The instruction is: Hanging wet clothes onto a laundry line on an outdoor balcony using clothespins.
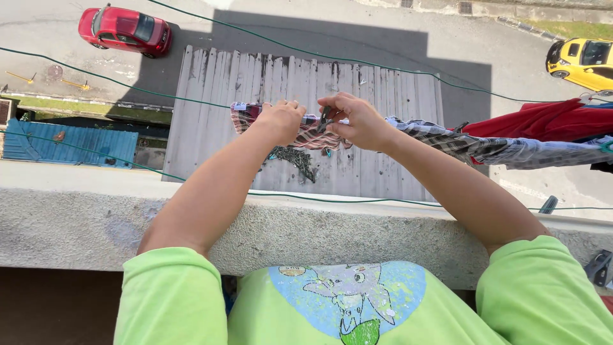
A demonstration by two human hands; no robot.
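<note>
Over concrete balcony ledge (76,217): right hand (361,121) fingers pinching dark clothes peg (324,119) above red-checked cloth (306,135) lying lengthwise along green line (128,86); left hand (281,121) fingers curled gripping cloth, just left of peg.

- Bright, hard daylight fills the view; colours are vivid and nothing looks dim.
- A large, sharp-edged block of shadow lies across the road (357,38) at twelve o'clock, reaching toward one o'clock.
- The concrete ledge (76,217) at nine o'clock has a sunlit top, while its near face is shaded.
- Both forearms carry strong highlights along their upper sides.
- Focus is crisp from the centre outward, with no motion blur.
- Straight lines bow slightly near the edges, a wide-angle effect.
</note>
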